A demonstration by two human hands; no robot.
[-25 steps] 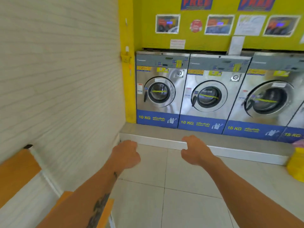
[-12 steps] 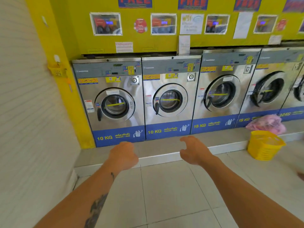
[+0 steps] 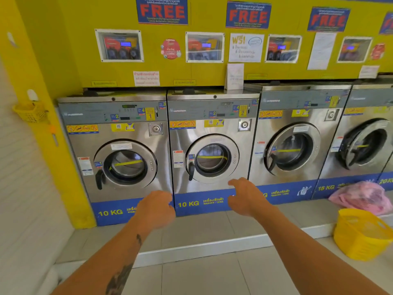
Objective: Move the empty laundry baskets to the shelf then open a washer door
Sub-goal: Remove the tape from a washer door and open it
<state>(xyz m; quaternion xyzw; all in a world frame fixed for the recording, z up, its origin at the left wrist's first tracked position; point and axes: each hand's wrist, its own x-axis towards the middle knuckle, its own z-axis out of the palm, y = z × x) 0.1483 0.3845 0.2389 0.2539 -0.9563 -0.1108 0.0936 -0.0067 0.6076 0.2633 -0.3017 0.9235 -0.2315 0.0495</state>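
A row of steel front-loading washers stands on a raised step. The leftmost 10 KG washer door [image 3: 126,163] and the second 10 KG washer door [image 3: 212,159] are closed, each with a black handle on its left side. The door of the fourth washer [image 3: 365,143] hangs ajar. My left hand [image 3: 155,209] is loosely curled and holds nothing, in front of the blue base panel between the two 10 KG machines. My right hand [image 3: 246,198] reaches out with fingers apart, just below the second washer's door, touching nothing. A yellow laundry basket [image 3: 361,235] sits on the floor at right.
A pink mesh laundry bag [image 3: 361,198] lies on the step behind the basket. The raised step's white edge [image 3: 202,249] runs across the tiled floor. A white wall [image 3: 25,188] closes the left side, with a small yellow holder [image 3: 29,112] on the yellow pillar.
The view has swung right and closer to the washers, away from the left wall. Both arms rose toward the machines; the right hand's fingers have spread. The yellow basket came into view.
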